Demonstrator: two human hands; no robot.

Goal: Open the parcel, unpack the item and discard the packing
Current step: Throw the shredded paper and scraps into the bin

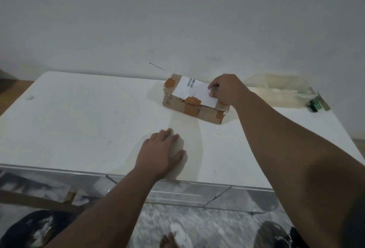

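A small brown cardboard parcel (192, 98) lies on the white table (79, 119) near the wall. Orange-brown tape patches hold it closed and a white shipping label with barcodes covers its top. My right hand (227, 89) is at the parcel's far right end, fingers curled over the edge of the label, with something small and shiny between the fingertips. My left hand (162, 154) rests flat on the table close to the front edge, fingers straight, well short of the parcel.
A clear glass or plastic tray (280, 93) sits at the table's back right, with a small dark green object (313, 105) at its end. The white wall stands right behind the parcel. Marbled floor and dark bags lie below the table's front edge.
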